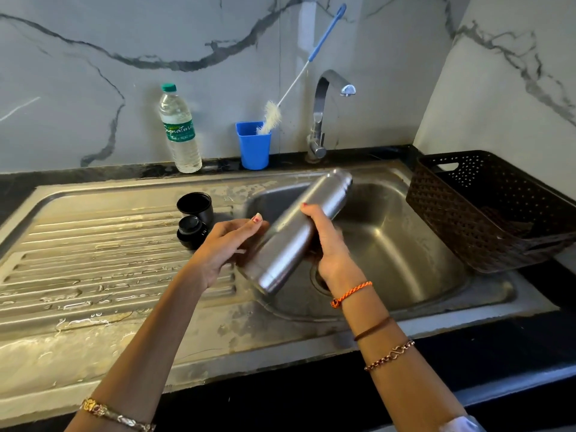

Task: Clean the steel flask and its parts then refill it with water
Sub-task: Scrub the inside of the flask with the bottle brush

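The steel flask (299, 232) hangs tilted over the sink basin (402, 244), its neck pointing up and away toward the tap. My right hand (327, 241) grips its middle from the right side. My left hand (227, 244) lies against its lower left side with the fingers fairly straight. The flask's black cup lid (195, 206) and black stopper (190, 231) stand on the wet draining board, just left of my left hand.
A bottle brush (272, 115) leans in a blue cup (254, 146) behind the sink, beside the steel tap (322, 113). A plastic water bottle (180, 129) stands left of the cup. A brown woven basket (486, 210) sits right of the basin.
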